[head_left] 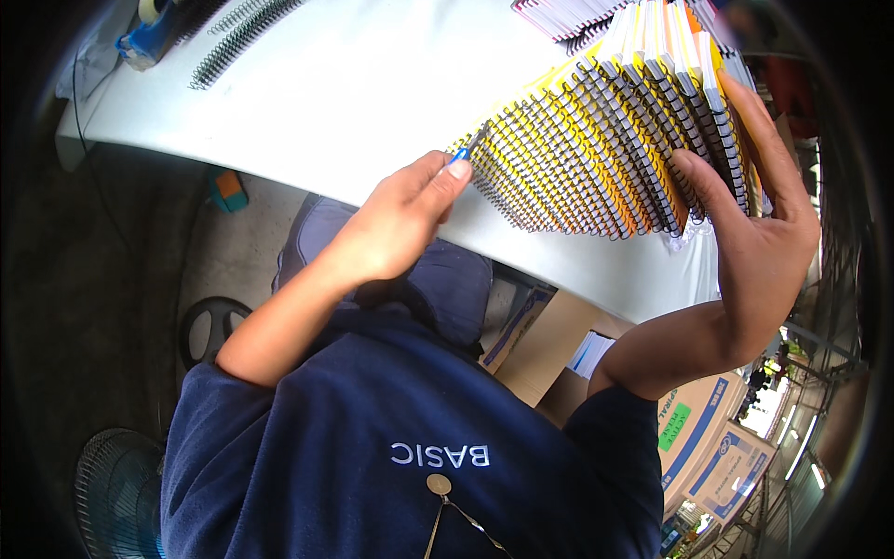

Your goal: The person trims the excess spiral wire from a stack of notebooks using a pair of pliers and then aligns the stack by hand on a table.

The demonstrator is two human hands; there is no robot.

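A long row of spiral-bound notebooks (559, 154) with yellow and orange covers stands fanned on the white table, black coils toward me. My left hand (405, 210) is closed around a small blue-handled tool (459, 156). Its dark, narrow tip touches or nearly touches the coils at the row's left end; its exact kind is hidden by my fingers. At the right end, my right hand (759, 210) grips several notebooks, thumb against the coils and fingers along the outer side.
Loose black spiral coils (244, 42) and a blue tape dispenser (144, 37) lie at the table's far left. More bound notebooks (568, 17) are stacked at the back right. Cardboard boxes (703, 438) stand below the table (326, 102) at right. A fan (116, 494) is at lower left.
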